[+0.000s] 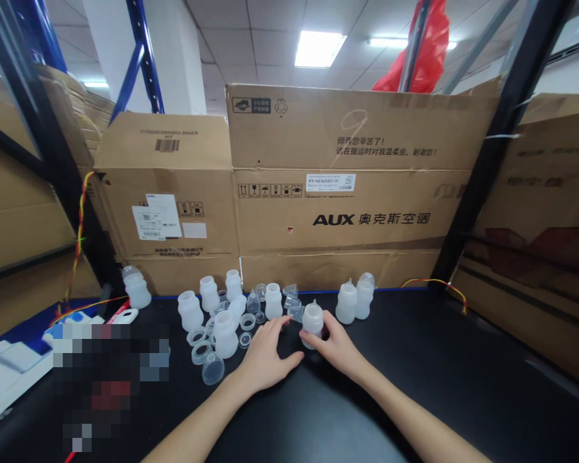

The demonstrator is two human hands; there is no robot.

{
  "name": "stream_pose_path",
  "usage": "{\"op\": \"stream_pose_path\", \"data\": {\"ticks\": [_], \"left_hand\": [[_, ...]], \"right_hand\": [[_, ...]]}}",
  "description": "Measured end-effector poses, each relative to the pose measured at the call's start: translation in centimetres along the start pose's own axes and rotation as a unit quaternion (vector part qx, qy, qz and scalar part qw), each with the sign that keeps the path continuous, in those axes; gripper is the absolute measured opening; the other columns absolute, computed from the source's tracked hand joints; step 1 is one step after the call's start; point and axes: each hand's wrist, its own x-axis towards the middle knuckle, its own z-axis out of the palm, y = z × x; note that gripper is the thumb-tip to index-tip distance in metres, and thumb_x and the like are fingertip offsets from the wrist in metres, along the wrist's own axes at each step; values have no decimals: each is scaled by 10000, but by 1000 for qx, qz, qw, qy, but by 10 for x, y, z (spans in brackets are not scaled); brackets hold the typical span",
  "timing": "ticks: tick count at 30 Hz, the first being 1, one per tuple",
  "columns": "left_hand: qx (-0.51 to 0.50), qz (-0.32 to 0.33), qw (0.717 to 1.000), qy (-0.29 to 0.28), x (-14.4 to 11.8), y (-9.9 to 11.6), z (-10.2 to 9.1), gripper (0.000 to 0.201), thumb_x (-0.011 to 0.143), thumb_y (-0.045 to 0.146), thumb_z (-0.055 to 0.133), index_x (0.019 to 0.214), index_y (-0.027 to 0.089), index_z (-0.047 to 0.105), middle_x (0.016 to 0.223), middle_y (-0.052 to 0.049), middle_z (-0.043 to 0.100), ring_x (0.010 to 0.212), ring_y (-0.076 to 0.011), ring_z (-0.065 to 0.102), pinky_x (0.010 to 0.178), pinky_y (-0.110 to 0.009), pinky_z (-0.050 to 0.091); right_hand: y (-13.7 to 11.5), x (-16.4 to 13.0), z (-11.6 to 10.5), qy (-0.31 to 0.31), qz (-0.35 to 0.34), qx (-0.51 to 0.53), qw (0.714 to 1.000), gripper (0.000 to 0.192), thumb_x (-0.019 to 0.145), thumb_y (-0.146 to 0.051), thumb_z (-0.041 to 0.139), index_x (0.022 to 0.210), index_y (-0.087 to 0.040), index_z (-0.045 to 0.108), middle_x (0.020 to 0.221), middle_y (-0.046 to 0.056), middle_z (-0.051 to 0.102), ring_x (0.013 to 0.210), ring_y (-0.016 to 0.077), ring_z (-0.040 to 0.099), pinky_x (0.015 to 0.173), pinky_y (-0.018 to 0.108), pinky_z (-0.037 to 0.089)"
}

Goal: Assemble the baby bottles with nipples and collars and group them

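Note:
My right hand is wrapped round a small white baby bottle, which stands upright on the black table with a nipple on top. To its left, my left hand has thumb and fingers apart and holds nothing. Its fingertips are close to a clear cap, one of several by the bottle. Behind that hand stands a bottle without a top. Further left, another topless bottle is surrounded by translucent collar rings and a clear dome cap.
At the back right stand a bottle with a nipple and a capped bottle. Another capped bottle is at the far left. Cardboard walls the back, between dark metal posts. A blurred patch covers the left.

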Motion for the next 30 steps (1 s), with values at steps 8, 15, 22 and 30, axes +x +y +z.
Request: {"op": "stream_pose_path", "data": {"ticks": [8, 15, 22, 30], "left_hand": [[-91, 42, 995, 16, 0, 16, -4, 748, 651, 291, 907, 1320, 294, 571, 1381, -57, 575, 1307, -269, 531, 1155, -448, 432], [-107, 6, 994, 3, -2, 11, 0, 739, 747, 327, 834, 1407, 283, 505, 1451, -80, 551, 1342, -288, 521, 1190, -481, 393], [-123, 36, 992, 5, -2, 12, -1, 631, 832, 364, 753, 1406, 287, 503, 1441, -71, 568, 1322, -266, 543, 1166, -445, 422], [-163, 31, 986, 32, -1, 13, -1, 415, 938, 467, 626, 1307, 280, 594, 1351, -56, 633, 1261, -235, 582, 1137, -398, 429]], "right_hand": [[-7, -4, -1, -37, -136, 4, 990, 716, 919, -805, 473, 1270, -193, 597, 1321, 117, 509, 1263, 258, 477, 1146, 414, 383], [12, 6, -7, 29, -87, -82, 992, 508, 1047, -501, 438, 1500, -274, 424, 1505, 74, 423, 1374, 241, 417, 1195, 437, 349], [31, 10, -10, -42, -97, -256, 961, 611, 928, -345, 600, 1511, -297, 424, 1608, 42, 303, 1485, 328, 249, 1184, 555, 316], [26, 14, -10, 41, -36, -207, 977, 308, 942, -468, 614, 1048, -181, 575, 1071, 82, 663, 990, 232, 629, 908, 379, 498]]}}
